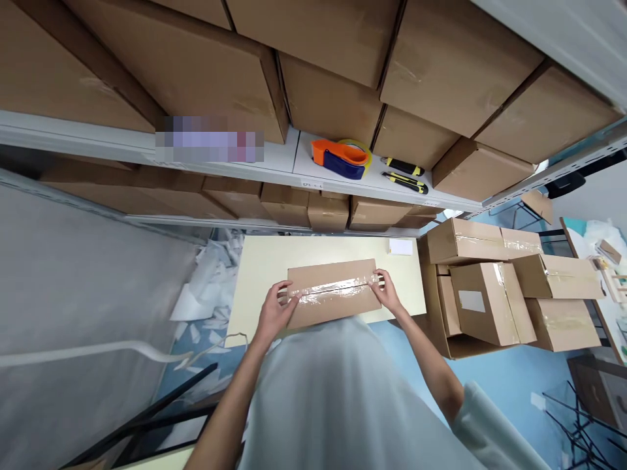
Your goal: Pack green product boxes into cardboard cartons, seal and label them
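Note:
A flat-topped cardboard box (333,313) lies on the pale yellow table (259,261) right in front of my body. Clear packing tape (318,287) runs along its middle seam, shiny and somewhat wrinkled. My left hand (275,307) grips the box's left end, thumb on top near the tape's end. At the right end, my right hand (386,292) holds the box the same way, with thumb and fingers at the tape's other end. The underside of the box and some fingertips are hidden.
On the shelf above are an orange and blue tape dispenser (340,158) and two yellow-black utility knives (405,183). A white label stack (400,247) lies at the table's back right. Taped boxes (490,303) are piled to the right. White scraps (206,281) cover the floor at left.

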### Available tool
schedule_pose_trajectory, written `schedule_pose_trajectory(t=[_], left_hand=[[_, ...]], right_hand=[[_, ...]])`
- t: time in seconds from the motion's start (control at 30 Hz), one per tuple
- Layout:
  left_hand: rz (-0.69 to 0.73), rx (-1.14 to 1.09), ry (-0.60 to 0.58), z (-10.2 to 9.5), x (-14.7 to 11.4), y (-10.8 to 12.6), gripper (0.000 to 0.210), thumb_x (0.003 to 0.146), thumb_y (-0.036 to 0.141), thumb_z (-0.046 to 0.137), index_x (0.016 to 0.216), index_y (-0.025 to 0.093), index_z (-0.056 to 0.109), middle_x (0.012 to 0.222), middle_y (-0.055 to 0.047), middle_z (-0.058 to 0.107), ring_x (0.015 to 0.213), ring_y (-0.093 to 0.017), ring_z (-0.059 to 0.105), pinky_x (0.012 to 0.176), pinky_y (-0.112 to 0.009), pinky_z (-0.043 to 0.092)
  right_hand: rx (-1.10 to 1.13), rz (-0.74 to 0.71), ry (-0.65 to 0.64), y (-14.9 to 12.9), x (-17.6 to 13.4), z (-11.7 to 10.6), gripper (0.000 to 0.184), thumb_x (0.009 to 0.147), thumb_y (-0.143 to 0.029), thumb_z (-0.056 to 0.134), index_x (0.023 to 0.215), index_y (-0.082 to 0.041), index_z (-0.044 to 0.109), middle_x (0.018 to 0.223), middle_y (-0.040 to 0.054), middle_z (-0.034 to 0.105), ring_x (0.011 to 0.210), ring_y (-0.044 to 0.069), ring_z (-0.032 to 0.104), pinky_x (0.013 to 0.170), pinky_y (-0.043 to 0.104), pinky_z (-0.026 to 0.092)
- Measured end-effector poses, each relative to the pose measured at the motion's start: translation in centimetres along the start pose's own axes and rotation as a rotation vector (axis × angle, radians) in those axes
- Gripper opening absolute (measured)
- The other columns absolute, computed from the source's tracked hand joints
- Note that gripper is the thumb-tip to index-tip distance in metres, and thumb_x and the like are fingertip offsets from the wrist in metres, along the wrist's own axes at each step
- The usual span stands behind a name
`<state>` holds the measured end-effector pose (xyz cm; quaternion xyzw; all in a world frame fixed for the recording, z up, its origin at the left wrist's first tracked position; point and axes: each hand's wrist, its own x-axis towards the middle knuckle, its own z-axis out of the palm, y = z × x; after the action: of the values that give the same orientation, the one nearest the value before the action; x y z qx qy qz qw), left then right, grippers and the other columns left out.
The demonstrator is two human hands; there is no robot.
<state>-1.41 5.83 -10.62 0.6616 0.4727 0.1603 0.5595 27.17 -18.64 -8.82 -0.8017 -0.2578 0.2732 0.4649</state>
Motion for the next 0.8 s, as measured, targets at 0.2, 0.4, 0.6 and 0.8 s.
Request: schedule_pose_trajectory(t=[0.2,0.4,0.6,0.8], left_hand=[[0.135,0.062,0.099,0.8,0.8,0.2,0.059,0.095,0.07,0.062,0.132,0.024,0.063,0.14,-0.015,0.068,0.126,-0.032,0.067,0.109,-0.052,0.06],[0.176,0.115,0.196,1.7,0.8,0.7,0.057,0.095,0.07,0.065,0.128,0.024,0.065,0.131,-0.013,0.07,0.118,-0.032,0.068,0.109,-0.051,0.059],[0.271,0.217,0.194,1.2,0.9,0.4,0.053,0.1,0.064,0.06,0.131,0.022,0.067,0.13,-0.016,0.072,0.123,-0.036,0.07,0.113,-0.056,0.058],[0.67,0.507,0.269,1.5,2.6,0.9,0.034,0.107,0.035,0.049,0.115,0.025,0.08,0.162,-0.018,0.063,0.149,-0.042,0.061,0.11,-0.06,0.06]], right_hand=[[-0.054,-0.021,0.171,0.2,-1.0,2.6,0.038,0.096,-0.057,0.072,0.117,-0.025,0.07,0.124,0.0092,0.067,0.109,0.026,0.068,0.088,0.036,0.059],[-0.131,-0.058,0.197,-0.5,-1.2,2.6,0.035,0.102,-0.057,0.066,0.113,-0.025,0.071,0.12,0.0084,0.068,0.105,0.024,0.07,0.086,0.035,0.061],[-0.289,-0.179,0.212,-0.9,-1.6,2.8,0.035,0.113,-0.053,0.055,0.114,-0.024,0.074,0.121,0.0104,0.071,0.108,0.025,0.073,0.089,0.036,0.063],[-0.57,-0.504,0.381,-2.4,1.0,2.7,0.023,0.113,-0.031,0.057,0.103,-0.025,0.077,0.14,0.0171,0.07,0.129,0.035,0.069,0.107,0.054,0.06]])
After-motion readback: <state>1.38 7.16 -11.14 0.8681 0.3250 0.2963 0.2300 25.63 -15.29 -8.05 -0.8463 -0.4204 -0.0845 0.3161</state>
